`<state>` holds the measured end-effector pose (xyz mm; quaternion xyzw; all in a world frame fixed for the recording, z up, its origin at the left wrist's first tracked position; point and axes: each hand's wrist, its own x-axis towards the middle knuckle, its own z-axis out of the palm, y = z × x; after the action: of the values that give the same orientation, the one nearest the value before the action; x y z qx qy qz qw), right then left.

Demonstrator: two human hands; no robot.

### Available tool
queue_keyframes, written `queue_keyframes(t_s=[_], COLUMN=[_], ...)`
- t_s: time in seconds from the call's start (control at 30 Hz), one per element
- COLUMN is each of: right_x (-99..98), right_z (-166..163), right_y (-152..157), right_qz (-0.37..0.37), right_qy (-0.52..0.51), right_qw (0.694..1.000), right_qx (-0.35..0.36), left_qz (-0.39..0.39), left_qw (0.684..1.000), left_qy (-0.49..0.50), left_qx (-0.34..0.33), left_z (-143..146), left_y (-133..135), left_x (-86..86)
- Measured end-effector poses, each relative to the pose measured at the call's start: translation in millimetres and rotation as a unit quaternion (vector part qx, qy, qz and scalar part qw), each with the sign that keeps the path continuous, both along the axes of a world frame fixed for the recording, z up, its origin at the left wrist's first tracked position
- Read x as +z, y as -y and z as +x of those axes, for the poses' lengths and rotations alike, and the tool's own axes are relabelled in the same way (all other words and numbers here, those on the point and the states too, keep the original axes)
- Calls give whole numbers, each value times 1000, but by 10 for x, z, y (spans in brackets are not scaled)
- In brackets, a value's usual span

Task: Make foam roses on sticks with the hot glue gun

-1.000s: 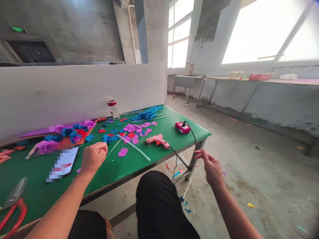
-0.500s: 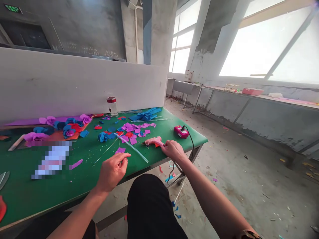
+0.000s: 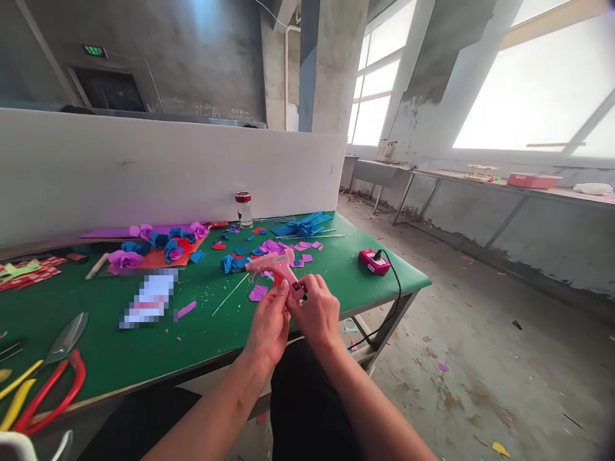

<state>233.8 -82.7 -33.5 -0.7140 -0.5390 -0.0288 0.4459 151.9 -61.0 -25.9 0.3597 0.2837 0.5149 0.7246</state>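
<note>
A pink hot glue gun (image 3: 277, 264) is up off the table edge in front of me, its nozzle toward the left and thin glue strands hanging at its front. My left hand (image 3: 270, 323) is closed around the lower handle, thumb against it. My right hand (image 3: 321, 310) is closed at the handle's bottom end, touching it, though its fingertips are partly hidden. Purple paper pieces (image 3: 258, 293) lie just beneath and behind the gun. Beside its nozzle sits a crumpled blue paper flower (image 3: 233, 263).
Red-handled scissors (image 3: 65, 358) and a yellow-handled tool (image 3: 18, 397) lie at the left. Paper roses (image 3: 125, 260), a lidded glass jar (image 3: 244, 210) and blue paper strips (image 3: 307, 224) are farther back. A pink power socket (image 3: 375, 261) with a black cord sits near the right edge.
The glue gun has been lifted from the table and brought left by my right hand. My left hand has moved right and taken hold of its handle. The view has turned left.
</note>
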Motion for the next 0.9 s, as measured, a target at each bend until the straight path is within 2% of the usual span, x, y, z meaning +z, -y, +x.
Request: queue_keyframes(t_s=[0.07,0.13,0.23,0.27,0.33,0.4,0.5,0.6,0.77,0.9], right_x=[-46,-86,-75,-47,31,101,125,31,-171,-127], right_z=[-190,-255,-78,33,252,371,254,-63,-371,-279], right_y=[38,91,48,-38,-339,-770,-1443,-1922,-2268,-2289], right_qz=[-1,1,8,0,-41,-122,-172,-209,-257,-252], right_qy=[18,40,46,31,8,33,55,66,58,33], right_qw=[1000,999,991,990,996,990,978,966,957,958], right_qx=[0,31,128,136,78,59,107,134,124,135], left_qz=[-39,-66,-62,-54,-36,-24,-22,-27,-42,-46], left_qw=[998,995,993,992,991,990,989,989,989,989], left_qy=[29,36,26,18,6,5,4,-9,-17,-11], left_qx=[32,64,102,111,126,142,149,145,141,137], left_z=[-79,-207,-437,-510,-633,-711,-752,-758,-793,-827], left_y=[-1,-12,-61,-83,-124,-148,-159,-178,-236,-261], left_x=[7,-4,-36,-45,-54,-51,-47,-73,-127,-130])
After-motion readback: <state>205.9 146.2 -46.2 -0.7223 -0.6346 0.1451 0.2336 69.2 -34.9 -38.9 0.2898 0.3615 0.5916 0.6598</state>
